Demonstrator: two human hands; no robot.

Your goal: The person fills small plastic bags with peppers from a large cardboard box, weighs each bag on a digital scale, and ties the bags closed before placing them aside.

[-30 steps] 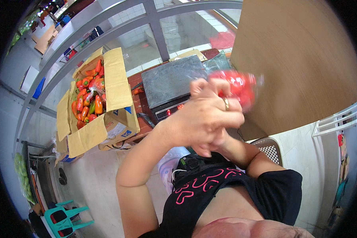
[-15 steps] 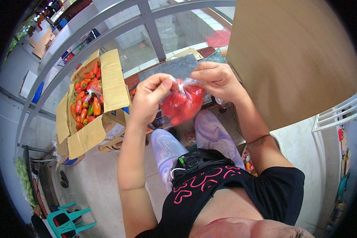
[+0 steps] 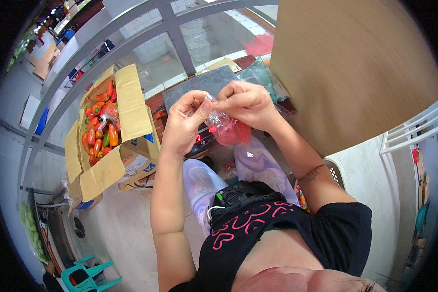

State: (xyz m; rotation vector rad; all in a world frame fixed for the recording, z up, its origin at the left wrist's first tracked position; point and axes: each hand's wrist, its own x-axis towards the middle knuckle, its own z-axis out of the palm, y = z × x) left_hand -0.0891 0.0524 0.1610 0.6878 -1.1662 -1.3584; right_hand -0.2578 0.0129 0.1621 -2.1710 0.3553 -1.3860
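Clear plastic bag (image 3: 231,130) w/ red contents is hanging by its neck near scale (image 3: 200,82), above knees (image 3: 199,175). I'm seeing L hand (image 3: 186,119) pinching neck btwn thumb & fingers, R hand (image 3: 248,104) pinching it alongside; box (image 3: 133,101) of peppers (image 3: 101,124) sitting to L.

The left grip (image 3: 186,116) and right grip (image 3: 249,103) pinch a clear, red-filled bag (image 3: 232,131), right of a carton (image 3: 134,100) of peppers (image 3: 101,124).

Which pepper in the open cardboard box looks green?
The green pepper lies just left of the long orange pepper; the other peppers I can make out look red or orange.
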